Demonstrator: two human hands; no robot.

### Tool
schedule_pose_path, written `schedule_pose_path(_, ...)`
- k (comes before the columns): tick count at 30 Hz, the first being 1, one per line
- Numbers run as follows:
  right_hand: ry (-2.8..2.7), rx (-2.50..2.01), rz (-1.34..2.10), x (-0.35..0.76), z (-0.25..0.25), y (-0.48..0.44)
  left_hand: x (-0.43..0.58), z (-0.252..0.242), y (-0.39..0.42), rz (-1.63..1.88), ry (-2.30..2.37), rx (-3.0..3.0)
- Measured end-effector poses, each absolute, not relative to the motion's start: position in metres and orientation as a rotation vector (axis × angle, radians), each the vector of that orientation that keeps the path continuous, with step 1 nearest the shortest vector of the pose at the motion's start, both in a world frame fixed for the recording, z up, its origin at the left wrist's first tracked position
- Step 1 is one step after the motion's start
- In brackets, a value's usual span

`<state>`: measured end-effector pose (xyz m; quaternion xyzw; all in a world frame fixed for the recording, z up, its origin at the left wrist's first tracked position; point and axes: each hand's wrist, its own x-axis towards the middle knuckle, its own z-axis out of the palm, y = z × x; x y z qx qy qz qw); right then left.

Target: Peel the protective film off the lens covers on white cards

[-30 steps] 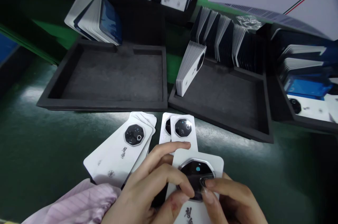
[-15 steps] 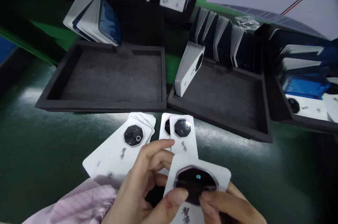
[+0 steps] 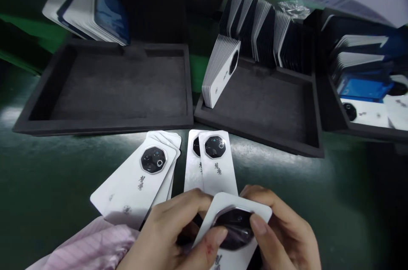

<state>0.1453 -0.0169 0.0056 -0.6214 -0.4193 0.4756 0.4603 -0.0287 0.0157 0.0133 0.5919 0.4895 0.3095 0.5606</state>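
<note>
Fingers of both hands are curled closed around a white phone back cover, which is held low in the view, just nearer than the two small stacks of covers lying on the dark table. The cover's left edge is gripped by the left hand, its thumb laid on the black camera module. The right edge is gripped by the right hand, whose thumb is pressed on the same module. Beyond the held cover, a fanned stack and a pair of covers are seen, with an empty foam tray farther back.
</note>
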Motion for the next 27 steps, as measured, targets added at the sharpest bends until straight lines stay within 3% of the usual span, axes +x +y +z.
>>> schedule_pose_path(5,-0.989,-1.448,1.327,0.15,0.001,-0.016,-0.029,0.006,0.012,0.726,1.126,1.493)
schedule_pose_path(27,-1.194,-1.429,1.362,0.163,-0.004,-0.012,-0.032,0.0,0.01,0.563,1.024,1.695)
